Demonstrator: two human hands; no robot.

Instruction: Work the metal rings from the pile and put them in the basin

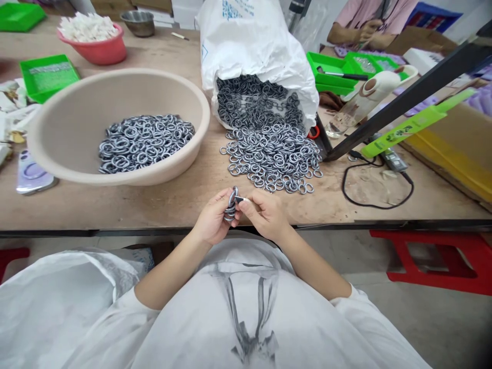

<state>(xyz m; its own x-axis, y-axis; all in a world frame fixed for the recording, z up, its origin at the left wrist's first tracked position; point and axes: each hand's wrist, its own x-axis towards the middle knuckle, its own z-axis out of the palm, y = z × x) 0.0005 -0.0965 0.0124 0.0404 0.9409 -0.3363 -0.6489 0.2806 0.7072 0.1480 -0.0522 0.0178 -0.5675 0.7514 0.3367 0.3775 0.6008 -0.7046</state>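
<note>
Above the table's front edge, my left hand (213, 218) is closed around several grey rings (229, 211), stacked between thumb and fingers. One ring stands upright at the top of this stack. My right hand (267, 212) pinches a small dark, flat-tipped blade (240, 199), its tip against or very close to the upright ring. Its handle is hidden by my fingers. Just beyond my hands, a loose pile of grey rings (274, 154) spills from the mouth of a white sack (253, 46). To the left, a wide beige basin (61, 128) holds many similar rings (148, 141).
A black slanted bar (403, 100) rises at the right, near a bottle (348, 110), a lime-green strip (407, 128) and a black cable (344, 192). Back left are a red bowl (96, 51) and green trays (49, 77). A phone (34, 174) lies beside the basin. Another person's hands (369, 32) show far right.
</note>
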